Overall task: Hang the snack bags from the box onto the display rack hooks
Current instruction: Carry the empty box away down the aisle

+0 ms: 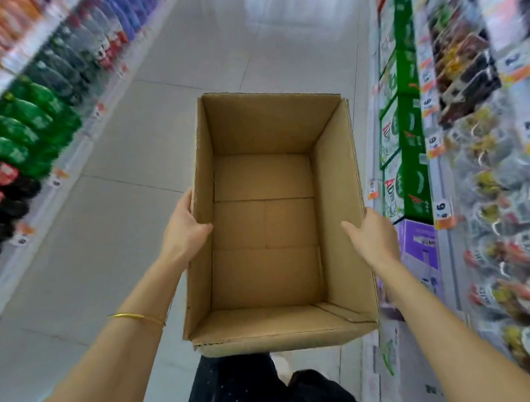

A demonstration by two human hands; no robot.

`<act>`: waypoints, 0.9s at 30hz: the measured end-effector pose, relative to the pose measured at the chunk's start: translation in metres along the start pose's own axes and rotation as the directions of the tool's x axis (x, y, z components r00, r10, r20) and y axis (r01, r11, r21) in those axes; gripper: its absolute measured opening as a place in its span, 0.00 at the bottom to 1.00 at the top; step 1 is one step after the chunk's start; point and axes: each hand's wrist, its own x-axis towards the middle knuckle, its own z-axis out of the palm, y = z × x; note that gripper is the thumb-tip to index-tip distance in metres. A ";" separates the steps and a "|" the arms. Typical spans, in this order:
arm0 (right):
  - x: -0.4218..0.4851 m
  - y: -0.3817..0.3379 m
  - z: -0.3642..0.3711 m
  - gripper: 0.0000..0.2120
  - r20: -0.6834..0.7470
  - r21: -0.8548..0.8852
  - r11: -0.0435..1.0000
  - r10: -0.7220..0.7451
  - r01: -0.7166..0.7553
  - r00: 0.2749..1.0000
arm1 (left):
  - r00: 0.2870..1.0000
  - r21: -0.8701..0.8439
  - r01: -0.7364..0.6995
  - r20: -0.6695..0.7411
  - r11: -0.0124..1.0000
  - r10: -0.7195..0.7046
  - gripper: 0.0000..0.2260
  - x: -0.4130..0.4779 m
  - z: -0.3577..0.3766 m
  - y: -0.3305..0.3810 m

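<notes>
Cardboard box [265, 225] showing only bare bottom flaps is gripped by left hand [185, 232] and right hand [373, 238].

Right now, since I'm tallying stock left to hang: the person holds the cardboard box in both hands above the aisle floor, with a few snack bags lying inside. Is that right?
Not quite. The head view shows the cardboard box empty, only its bare bottom flaps inside. The rest holds: the left hand and the right hand hold its side walls above the aisle floor.
</notes>
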 end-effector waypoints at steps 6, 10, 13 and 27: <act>0.198 -0.114 -0.028 0.22 -0.070 -0.012 1.000 -0.004 0.003 0.998 | 0.996 -0.051 -0.056 0.062 0.997 0.060 0.31 0.223 0.006 0.080; 0.327 -0.181 -0.063 0.21 -0.100 -0.013 0.998 0.053 -0.055 0.994 | 0.989 -0.051 -0.059 0.135 0.997 0.065 0.31 0.375 0.015 0.152; 0.419 -0.203 -0.091 0.22 -0.125 -0.010 0.992 0.127 -0.129 0.984 | 0.973 -0.033 -0.080 0.216 0.996 0.086 0.31 0.481 0.048 0.215; 0.946 -0.337 -0.237 0.19 -0.107 0.002 0.985 0.169 -0.170 0.980 | 0.949 -0.027 -0.080 0.304 0.996 0.085 0.32 0.965 0.191 0.498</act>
